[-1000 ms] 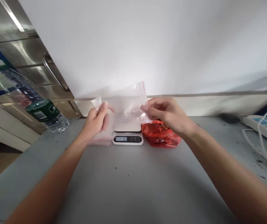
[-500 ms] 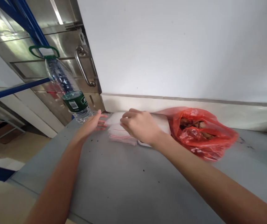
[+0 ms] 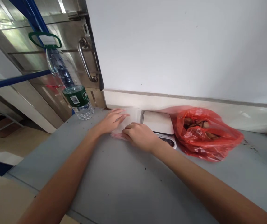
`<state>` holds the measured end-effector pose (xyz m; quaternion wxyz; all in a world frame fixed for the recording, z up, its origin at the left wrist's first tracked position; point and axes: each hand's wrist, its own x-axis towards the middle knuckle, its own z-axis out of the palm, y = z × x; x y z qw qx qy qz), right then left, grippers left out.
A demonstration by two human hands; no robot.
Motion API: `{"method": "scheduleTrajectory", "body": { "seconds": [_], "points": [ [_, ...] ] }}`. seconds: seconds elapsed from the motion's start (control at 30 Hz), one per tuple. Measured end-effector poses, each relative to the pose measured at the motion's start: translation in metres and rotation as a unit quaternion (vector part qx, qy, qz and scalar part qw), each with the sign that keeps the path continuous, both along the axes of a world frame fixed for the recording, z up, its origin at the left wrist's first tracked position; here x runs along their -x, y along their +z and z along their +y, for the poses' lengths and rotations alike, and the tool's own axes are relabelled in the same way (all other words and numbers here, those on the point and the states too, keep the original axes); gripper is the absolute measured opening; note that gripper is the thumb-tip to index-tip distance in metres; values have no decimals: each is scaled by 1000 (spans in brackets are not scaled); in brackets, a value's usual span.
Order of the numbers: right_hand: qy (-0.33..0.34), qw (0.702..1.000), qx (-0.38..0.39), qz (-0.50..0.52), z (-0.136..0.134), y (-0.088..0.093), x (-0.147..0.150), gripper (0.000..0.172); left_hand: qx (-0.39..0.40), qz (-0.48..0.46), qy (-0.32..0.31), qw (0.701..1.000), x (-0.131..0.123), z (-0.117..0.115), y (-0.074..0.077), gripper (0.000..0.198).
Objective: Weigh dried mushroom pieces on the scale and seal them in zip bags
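Note:
A stack of clear zip bags [image 3: 132,114] with red seal strips lies on the grey table [image 3: 124,186], left of a white kitchen scale [image 3: 158,122]. My left hand [image 3: 112,120] lies flat on the stack with its fingers stretched out. My right hand [image 3: 140,136] is curled at the near edge of the stack, fingertips pinched on the bags' red-striped rim. A red plastic bag [image 3: 205,133] holding brown pieces sits open to the right of the scale.
A clear water bottle [image 3: 74,93] with a green label stands at the table's far left corner, against a steel cabinet door with a handle [image 3: 85,60]. A white wall runs behind. The table's left edge drops to the floor.
One second ago both hands held a clear bag up in front of the scale. Both hands have since come down onto the stack of bags, and the camera has turned left.

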<state>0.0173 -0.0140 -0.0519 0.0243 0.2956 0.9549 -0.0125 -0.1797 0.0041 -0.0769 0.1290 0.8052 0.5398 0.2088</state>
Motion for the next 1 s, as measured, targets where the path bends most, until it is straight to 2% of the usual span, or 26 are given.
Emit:
{"method": "scheduleTrajectory", "body": {
  "seconds": [0.1, 0.23, 0.4, 0.5, 0.57, 0.63, 0.77, 0.87, 0.93, 1.0],
  "points": [
    [-2, 1000, 13, 25, -3, -4, -5, 29, 22, 26, -1, 999, -4, 6, -8, 55],
    [16, 997, 29, 69, -5, -9, -16, 27, 28, 0, 12, 1000, -3, 1, -12, 52],
    [105, 977, 2, 183, -9, -8, -46, 28, -12, -37, 29, 999, -8, -8, -4, 57],
    [88, 965, -15, 247, -11, 6, -76, 30, -86, -67, 40, 993, -15, -12, 5, 55],
    [25, 964, -1, 264, -10, 22, -100, 32, -135, -76, 25, 988, -22, -16, 11, 48],
    [-94, 956, 4, 276, -4, 40, -128, 34, -173, -77, -12, 982, -35, -20, 18, 41],
    [-347, 896, -53, 270, 16, 63, -186, 22, -179, -60, -110, 976, -80, -27, 32, 34],
    [-507, 839, -24, 196, 29, 64, -218, 14, -151, -58, -172, 972, -126, -30, 37, 34],
    [-563, 812, 37, 149, 33, 61, -230, 18, -132, -54, -193, 971, -155, -31, 35, 42],
    [-565, 811, 79, 129, 34, 59, -235, 20, -116, -33, -207, 971, -179, -33, 29, 48]
  ]
}}
